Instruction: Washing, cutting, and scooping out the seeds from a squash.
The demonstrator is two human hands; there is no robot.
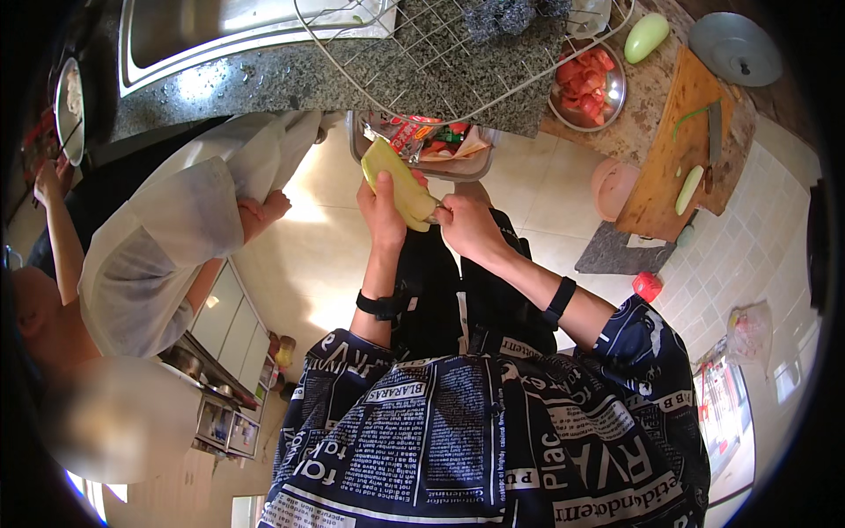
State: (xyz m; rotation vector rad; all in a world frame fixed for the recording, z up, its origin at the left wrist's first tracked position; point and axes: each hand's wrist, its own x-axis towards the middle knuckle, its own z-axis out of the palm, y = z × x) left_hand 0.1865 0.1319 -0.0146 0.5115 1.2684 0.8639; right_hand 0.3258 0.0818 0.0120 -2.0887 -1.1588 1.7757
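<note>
My left hand (384, 221) grips a pale green squash (391, 173), with the thumb lying along its yellowish face. A small metal utensil (436, 210) is pinched in my right hand (472, 226), and its tip meets the near end of the squash. My fingers and the squash hide the rest of the utensil, so its exact kind is unclear. Just beyond my hands, on the tiled floor, stands a plastic waste bin (455, 176) holding wrappers and red scraps.
A granite counter (264, 86) with a sink (198, 39) and wire rack (455, 122) runs ahead. Right are a bowl of cut tomatoes (586, 86), a whole squash (646, 38), and a cutting board (650, 178) with a knife (715, 132). Another person (178, 218) stands at left.
</note>
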